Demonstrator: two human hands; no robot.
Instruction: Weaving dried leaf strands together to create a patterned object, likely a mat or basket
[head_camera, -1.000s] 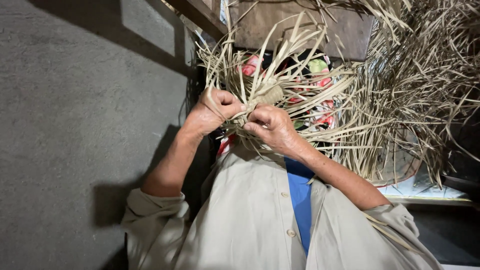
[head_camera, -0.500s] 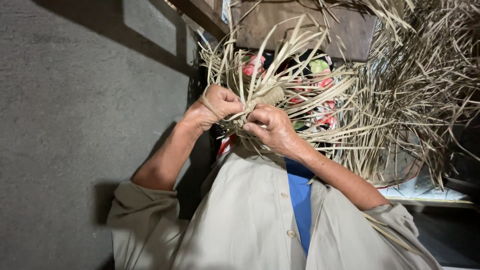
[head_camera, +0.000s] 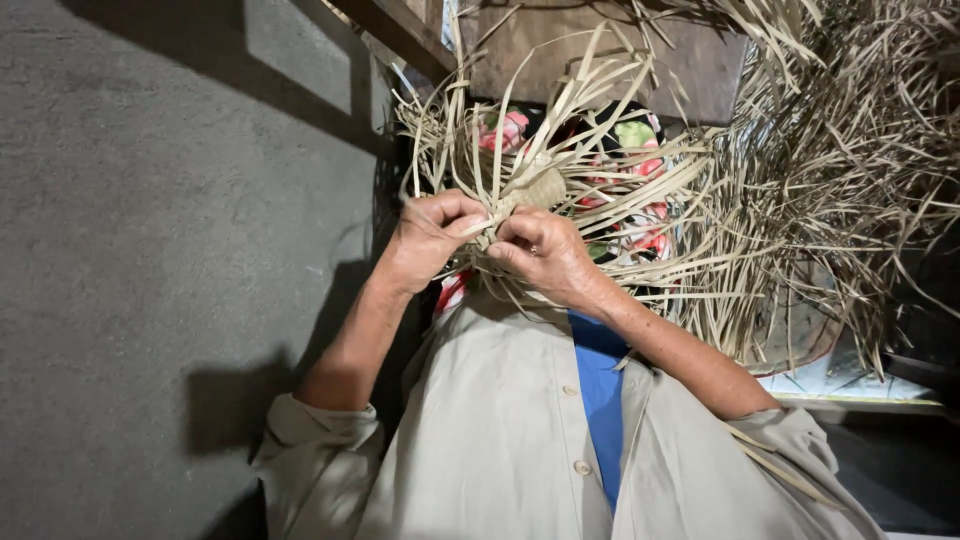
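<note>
Both hands, left hand (head_camera: 428, 238) and right hand (head_camera: 545, 255), grip closed on the woven straw piece (head_camera: 535, 190); loose strips (head_camera: 700, 200) fan beyond the grip.

No packages, labels, signs or screens in view.
</note>
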